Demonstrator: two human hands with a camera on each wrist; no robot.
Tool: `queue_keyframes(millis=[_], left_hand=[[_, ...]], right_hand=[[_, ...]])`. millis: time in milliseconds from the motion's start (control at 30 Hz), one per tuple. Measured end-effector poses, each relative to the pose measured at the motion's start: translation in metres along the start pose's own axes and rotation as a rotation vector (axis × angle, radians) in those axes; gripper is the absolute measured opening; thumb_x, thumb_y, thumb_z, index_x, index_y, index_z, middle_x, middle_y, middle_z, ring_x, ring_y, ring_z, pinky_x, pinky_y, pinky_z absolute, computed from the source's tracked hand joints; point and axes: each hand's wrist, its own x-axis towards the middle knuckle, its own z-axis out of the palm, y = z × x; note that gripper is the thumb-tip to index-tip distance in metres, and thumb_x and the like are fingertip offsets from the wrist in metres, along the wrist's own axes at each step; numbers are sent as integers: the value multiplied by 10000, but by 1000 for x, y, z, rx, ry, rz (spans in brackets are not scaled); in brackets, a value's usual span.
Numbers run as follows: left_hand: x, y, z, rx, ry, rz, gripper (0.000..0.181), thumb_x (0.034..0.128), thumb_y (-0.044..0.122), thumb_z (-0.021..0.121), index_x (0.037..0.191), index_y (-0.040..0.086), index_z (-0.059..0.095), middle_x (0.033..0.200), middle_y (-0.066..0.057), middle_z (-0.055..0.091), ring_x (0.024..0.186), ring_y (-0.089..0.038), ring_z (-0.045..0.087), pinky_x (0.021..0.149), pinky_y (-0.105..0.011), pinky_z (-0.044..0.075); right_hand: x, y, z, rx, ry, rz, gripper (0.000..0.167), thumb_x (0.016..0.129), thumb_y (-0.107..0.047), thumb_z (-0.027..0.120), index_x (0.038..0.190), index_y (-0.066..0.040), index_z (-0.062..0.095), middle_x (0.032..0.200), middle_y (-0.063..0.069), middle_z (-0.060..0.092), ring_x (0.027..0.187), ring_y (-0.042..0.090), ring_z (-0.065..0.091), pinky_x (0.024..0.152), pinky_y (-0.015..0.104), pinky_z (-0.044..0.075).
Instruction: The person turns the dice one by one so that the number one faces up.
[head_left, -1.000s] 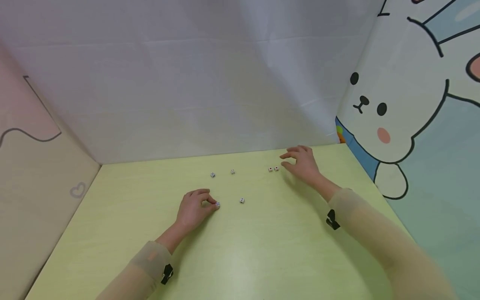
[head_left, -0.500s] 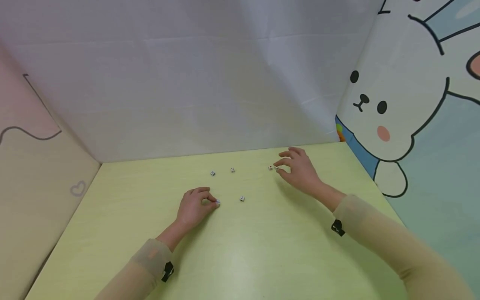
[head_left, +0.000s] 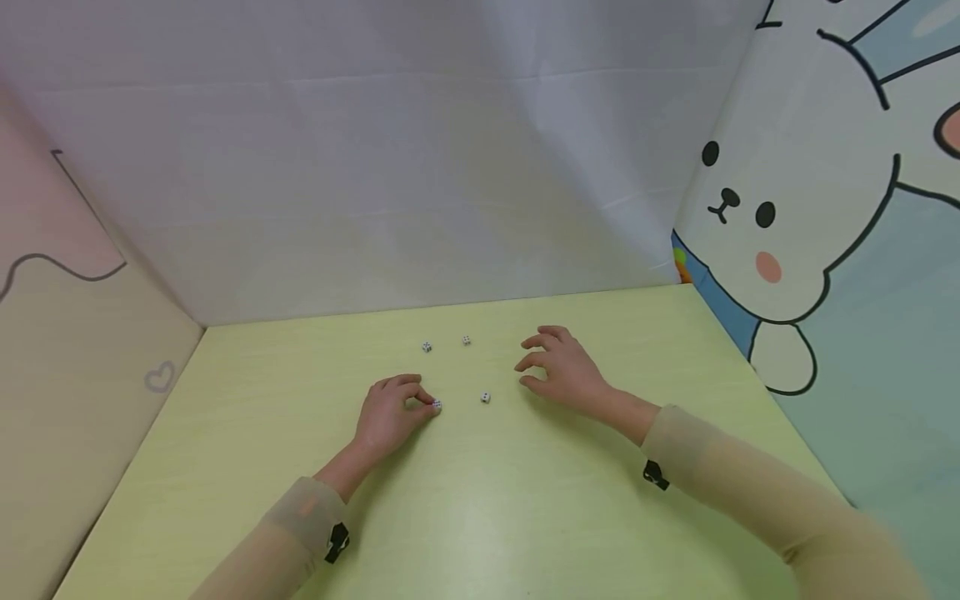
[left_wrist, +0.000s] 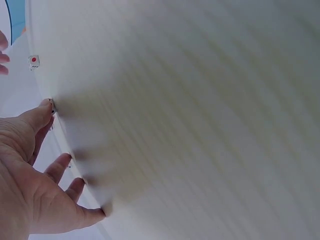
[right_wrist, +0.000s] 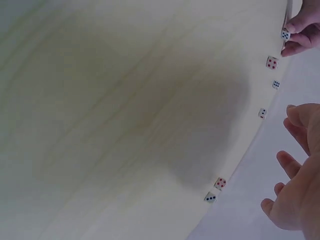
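Note:
My left hand (head_left: 390,421) pinches a small white die (head_left: 437,404) between thumb and index finger, low at the table top; its other fingers are spread. My right hand (head_left: 566,373) holds nothing and hovers over the table, fingers apart and gently bent. Between the hands lies a single die (head_left: 485,398), with another die (head_left: 427,347) and a die (head_left: 467,340) farther back. In the right wrist view, a red-dotted die (right_wrist: 220,183) and a black-dotted die (right_wrist: 210,197) sit close together; the right hand hides this pair in the head view.
The pale yellow table (head_left: 480,508) meets a white cloth backdrop (head_left: 375,183) at its back edge. A panel with a cartoon rabbit (head_left: 810,192) stands along the right side, a pink and cream panel (head_left: 67,350) along the left.
My right hand first reached to the pair of dice at the back right, then came away left and toward me. The left hand stays in place with its die.

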Motion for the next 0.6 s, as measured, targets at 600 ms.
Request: queue_keyframes(millis=[600], left_hand=[[1,-1,0,6,-4,1,104,913,302,797,903,200,782,1408,-131,608,1348,-434,470,1146,-570,327]], right_hand=[[16,-34,39,-60,-131,112,153,884,-381,782,938,-238,793,1316,18,639,1416,307,385,1189,456,288]])
